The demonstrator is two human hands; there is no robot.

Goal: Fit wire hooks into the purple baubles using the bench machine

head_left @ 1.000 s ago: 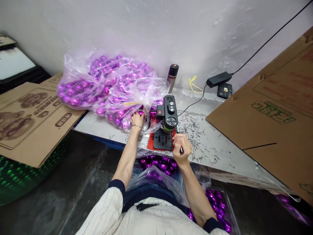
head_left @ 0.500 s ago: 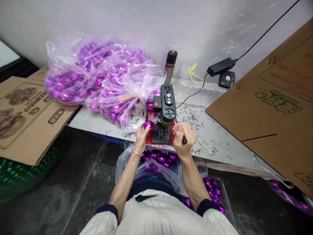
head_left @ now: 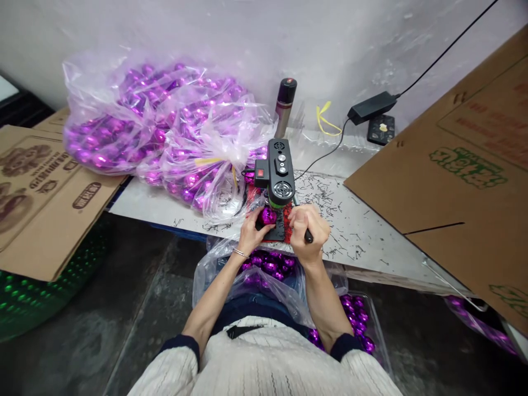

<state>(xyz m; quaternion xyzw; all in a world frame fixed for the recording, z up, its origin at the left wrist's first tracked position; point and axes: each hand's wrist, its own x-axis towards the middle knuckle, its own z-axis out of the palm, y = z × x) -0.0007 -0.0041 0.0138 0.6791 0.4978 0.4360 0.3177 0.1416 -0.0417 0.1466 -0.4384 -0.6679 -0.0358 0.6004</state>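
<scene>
Head view. The left hand (head_left: 251, 231) is at the front edge of the white worktop (head_left: 371, 214), fingers and thumb closed about a shiny purple faceted ball (head_left: 269, 215). Ball sits under the head of a black upright machine (head_left: 281, 170) with round vents, above its flat black metal base plate (head_left: 280, 228); contact with the plate cannot be told. Right hand (head_left: 309, 231): fingers wrapped round a black-tipped lever handle (head_left: 308, 236), right of the machine. A red mat (head_left: 287, 220) shows beneath the plate. Fine black clippings (head_left: 322, 192) litter the surface to the right. Toward the worktop's left end: knotted clear plastic bags (head_left: 165, 137) of purple balls. Near the back edge: dark-capped cylindrical can (head_left: 285, 107), yellow strip (head_left: 328, 121), black power adapter (head_left: 372, 108).
</scene>
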